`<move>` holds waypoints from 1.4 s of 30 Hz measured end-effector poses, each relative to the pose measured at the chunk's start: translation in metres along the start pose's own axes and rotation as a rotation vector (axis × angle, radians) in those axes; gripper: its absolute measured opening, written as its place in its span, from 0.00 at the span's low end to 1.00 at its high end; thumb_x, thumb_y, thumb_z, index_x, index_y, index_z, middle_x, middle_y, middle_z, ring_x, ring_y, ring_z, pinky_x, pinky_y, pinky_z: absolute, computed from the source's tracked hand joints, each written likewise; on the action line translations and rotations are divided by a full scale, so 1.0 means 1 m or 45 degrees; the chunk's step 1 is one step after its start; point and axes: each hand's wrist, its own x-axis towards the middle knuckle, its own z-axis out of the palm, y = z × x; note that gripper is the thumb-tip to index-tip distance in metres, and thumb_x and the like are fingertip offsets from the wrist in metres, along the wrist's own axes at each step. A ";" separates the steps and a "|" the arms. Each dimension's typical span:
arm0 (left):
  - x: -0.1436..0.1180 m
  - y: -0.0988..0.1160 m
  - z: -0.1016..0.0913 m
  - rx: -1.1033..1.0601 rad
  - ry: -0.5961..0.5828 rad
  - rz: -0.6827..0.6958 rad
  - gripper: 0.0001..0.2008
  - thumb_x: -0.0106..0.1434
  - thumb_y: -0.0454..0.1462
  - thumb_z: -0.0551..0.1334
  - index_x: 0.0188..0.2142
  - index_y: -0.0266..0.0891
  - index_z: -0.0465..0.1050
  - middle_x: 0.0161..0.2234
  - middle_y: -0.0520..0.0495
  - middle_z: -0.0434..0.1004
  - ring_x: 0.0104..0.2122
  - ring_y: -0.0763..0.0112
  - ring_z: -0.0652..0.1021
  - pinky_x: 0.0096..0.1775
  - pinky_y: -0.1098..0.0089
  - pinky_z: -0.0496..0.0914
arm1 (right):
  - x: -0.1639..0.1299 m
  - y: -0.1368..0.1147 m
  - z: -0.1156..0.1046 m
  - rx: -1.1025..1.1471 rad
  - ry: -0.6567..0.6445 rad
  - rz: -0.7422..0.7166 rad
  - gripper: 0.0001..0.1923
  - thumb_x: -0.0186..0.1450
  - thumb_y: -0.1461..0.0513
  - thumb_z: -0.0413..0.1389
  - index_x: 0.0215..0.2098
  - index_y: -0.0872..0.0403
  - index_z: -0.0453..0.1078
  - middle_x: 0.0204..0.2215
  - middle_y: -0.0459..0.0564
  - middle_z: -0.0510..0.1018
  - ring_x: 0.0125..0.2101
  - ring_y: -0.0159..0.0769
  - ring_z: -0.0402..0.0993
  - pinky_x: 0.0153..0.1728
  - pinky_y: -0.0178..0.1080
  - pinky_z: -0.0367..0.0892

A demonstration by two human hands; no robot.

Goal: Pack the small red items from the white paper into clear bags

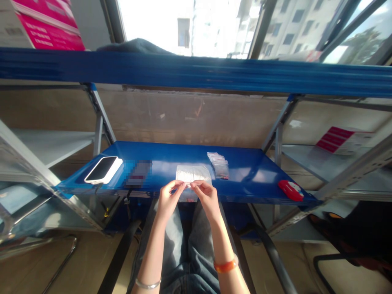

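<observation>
My left hand point(172, 196) and my right hand point(206, 195) meet near the front edge of the blue shelf. Thumb and fingers of each hand are pinched on what looks like a small clear plastic bag point(188, 196), hanging between them; its details are blurred. Just beyond my fingertips lies a pale, see-through packet point(192, 172) with white contents that I cannot make out. To its right, a fanned stack of small clear plastic bags point(219, 165) rests on the shelf.
The blue shelf point(171, 152) carries a white-cased phone point(103, 170), a blurred-out dark item point(138, 173) and a red pouch-like object point(290, 190). Above runs a blue beam point(196, 73). Metal uprights flank both sides. A person in dark clothing point(361, 232) is at the right.
</observation>
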 end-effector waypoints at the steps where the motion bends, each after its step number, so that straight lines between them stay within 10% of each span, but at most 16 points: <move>1: -0.001 0.001 0.001 0.008 0.005 0.009 0.10 0.56 0.43 0.62 0.30 0.37 0.75 0.30 0.46 0.79 0.34 0.64 0.78 0.39 0.69 0.70 | -0.001 -0.001 0.001 0.014 0.002 0.014 0.10 0.56 0.54 0.60 0.29 0.54 0.73 0.28 0.47 0.75 0.29 0.34 0.71 0.31 0.36 0.67; 42: -0.007 -0.009 0.024 0.090 0.220 0.098 0.11 0.58 0.42 0.61 0.31 0.37 0.76 0.31 0.46 0.80 0.33 0.67 0.78 0.37 0.73 0.70 | -0.008 0.007 0.015 -0.026 0.210 0.087 0.16 0.55 0.51 0.59 0.32 0.56 0.74 0.28 0.51 0.79 0.30 0.38 0.75 0.26 0.35 0.68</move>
